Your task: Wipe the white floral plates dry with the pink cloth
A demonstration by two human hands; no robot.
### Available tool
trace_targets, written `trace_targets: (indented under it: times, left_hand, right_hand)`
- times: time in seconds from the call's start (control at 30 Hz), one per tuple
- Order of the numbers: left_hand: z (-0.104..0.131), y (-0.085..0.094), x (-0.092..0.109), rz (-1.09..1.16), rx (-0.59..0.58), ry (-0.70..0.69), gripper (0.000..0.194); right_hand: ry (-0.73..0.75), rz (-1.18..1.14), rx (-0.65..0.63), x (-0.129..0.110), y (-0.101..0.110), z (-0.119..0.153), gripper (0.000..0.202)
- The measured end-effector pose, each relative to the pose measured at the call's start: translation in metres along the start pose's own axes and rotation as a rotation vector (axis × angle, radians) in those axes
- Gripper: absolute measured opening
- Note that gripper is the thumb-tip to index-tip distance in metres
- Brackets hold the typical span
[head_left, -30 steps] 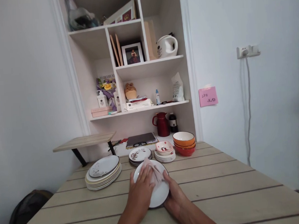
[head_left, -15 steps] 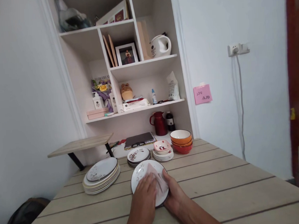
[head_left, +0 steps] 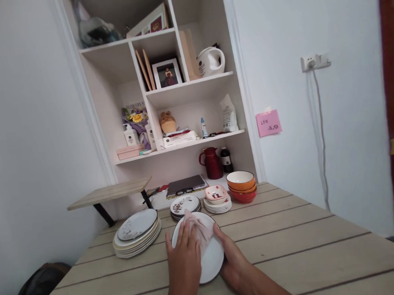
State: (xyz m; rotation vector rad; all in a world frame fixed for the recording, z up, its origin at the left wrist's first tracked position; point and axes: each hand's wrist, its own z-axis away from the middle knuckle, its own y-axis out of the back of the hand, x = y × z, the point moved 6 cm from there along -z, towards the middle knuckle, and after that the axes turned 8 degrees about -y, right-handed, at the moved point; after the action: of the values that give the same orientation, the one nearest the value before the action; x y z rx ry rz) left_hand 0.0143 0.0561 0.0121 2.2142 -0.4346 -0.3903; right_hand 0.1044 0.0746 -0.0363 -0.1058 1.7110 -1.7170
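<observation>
the left hand [head_left: 184,258] lies with its fingers stretched out upon a pale pink cloth [head_left: 203,231], pressing it onto a white plate [head_left: 212,265] with dark rim; if it also pinches the cloth, i cannot tell. the right hand [head_left: 235,262] is grasping the same plate at its right edge, with the thumb near the rim and the other fingers mostly hidden below. this plate is in front of the person, over the wooden table [head_left: 298,248]; whether it touches the wood, i cannot tell.

to the left stands a stack of large plates [head_left: 138,236], the top one having a dark rim. just behind the held plate is a lower stack of patterned plates [head_left: 186,204]. beside it, to the right, a pink bowl [head_left: 215,193] sits upon small white plates [head_left: 218,207]. next come nested orange and red bowls [head_left: 241,188], and behind them stands a dark red jug [head_left: 213,163], near a dark bottle [head_left: 226,159].
</observation>
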Motion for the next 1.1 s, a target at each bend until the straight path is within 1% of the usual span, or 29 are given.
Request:
trace_targets:
  times: [0.1,0.27,0.4,0.47,0.67,0.77,0.87,0.97,1.1]
  left_hand:
    - [0.003,0.000,-0.006,-0.011,0.003,0.037,0.040]
    - [0.005,-0.006,0.001,-0.048,0.002,-0.065,0.040]
    - [0.005,-0.017,0.009,-0.042,-0.049,-0.144,0.043]
    - [0.006,-0.019,0.011,-0.023,-0.071,-0.164,0.046]
    - [0.007,-0.012,0.016,0.039,-0.107,-0.218,0.055]
    - [0.006,-0.008,0.016,0.056,-0.082,-0.196,0.052]
    - [0.005,-0.007,0.012,0.070,-0.070,-0.119,0.047]
    - [0.005,-0.007,0.008,0.082,-0.064,-0.047,0.045]
    - [0.008,-0.006,0.005,0.102,-0.055,0.016,0.044]
  right_hand:
    - [-0.001,-0.039,0.037,-0.003,0.002,0.000,0.055]
    - [-0.012,-0.110,0.084,-0.010,0.003,0.003,0.057]
    - [0.012,-0.132,0.116,-0.014,0.005,0.003,0.060]
    - [0.024,-0.125,0.121,-0.015,0.006,0.003,0.060]
    - [0.038,-0.054,0.104,-0.012,0.005,0.004,0.052]
    - [0.039,-0.022,0.134,-0.011,0.007,0.005,0.051]
    - [0.016,0.012,0.179,-0.010,0.013,0.003,0.053]
    - [-0.001,0.025,0.182,-0.009,0.019,0.000,0.055]
    - [0.022,-0.010,0.173,-0.011,0.021,-0.001,0.056]
